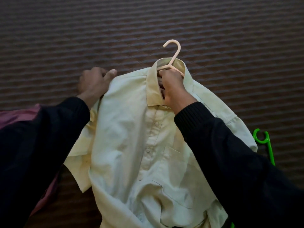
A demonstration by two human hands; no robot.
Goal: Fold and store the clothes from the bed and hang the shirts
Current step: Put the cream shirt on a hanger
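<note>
Striped brown bed (65,38) under you; your right hand (172,86) clenches the hanger (174,55) inside the shirt (131,137), left hand (93,83) pinching its shoulder

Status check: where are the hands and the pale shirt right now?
Left hand grips shirt at its shoulder. Right hand grips cream hanger inside the collar. Green hanger lies beside, nothing blocking.

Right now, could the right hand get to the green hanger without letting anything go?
Probably not. The right hand grips the pink hanger inside the shirt collar, and the green hanger lies off beside that sleeve.
</note>
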